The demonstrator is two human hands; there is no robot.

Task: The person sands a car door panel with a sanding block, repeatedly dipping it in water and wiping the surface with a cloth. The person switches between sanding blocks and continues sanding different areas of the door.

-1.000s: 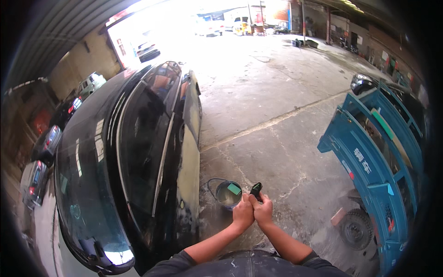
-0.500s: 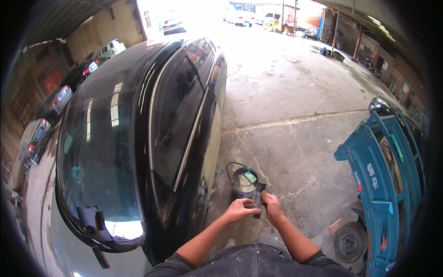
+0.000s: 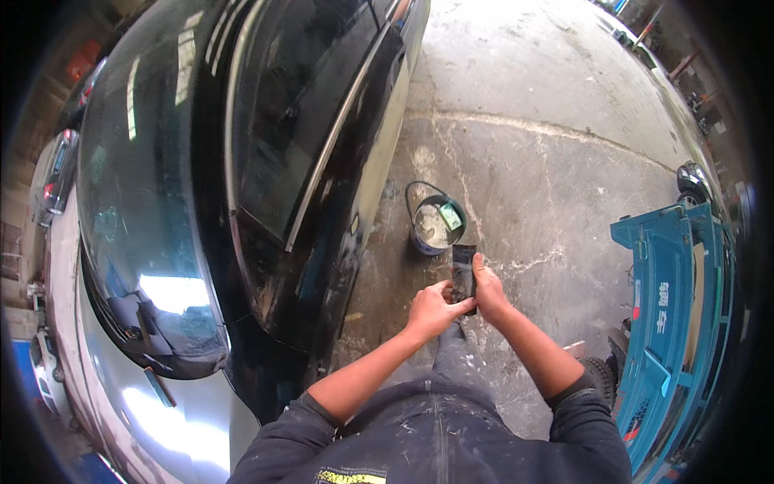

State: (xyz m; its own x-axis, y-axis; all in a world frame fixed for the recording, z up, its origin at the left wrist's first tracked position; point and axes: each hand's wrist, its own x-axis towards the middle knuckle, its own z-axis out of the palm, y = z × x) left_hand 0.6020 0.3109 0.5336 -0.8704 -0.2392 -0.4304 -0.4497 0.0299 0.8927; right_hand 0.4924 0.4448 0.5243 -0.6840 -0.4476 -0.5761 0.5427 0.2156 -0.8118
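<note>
Between my hands, in front of my body, is a dark, flat, rectangular sanding block [image 3: 463, 266], held lengthwise away from me. My right hand [image 3: 491, 294] grips its right side, the thumb lying along the edge. At the lower left end, the thumb and fingers of my left hand [image 3: 431, 311] pinch it; some of those fingertips are hidden. Just beyond the block a dark bucket [image 3: 426, 247] stands on the floor with its handle tipped to the left. Inside it are pale, whitish contents and a green and white packet [image 3: 450, 216].
A black car [image 3: 322, 266] stands close on my left, with pale filler-like patches along its side. To the right is a blue cargo truck bed [image 3: 645, 306] with a wheel [image 3: 598, 375] beneath. Cracked concrete floor [image 3: 532, 194] stretches ahead. Another car [image 3: 58, 173] is parked far left.
My view has tilted downward, so the bucket and my hands sit higher in the picture. The sanding block is now more upright in view, its dark face turned toward me. Both hands still hold it.
</note>
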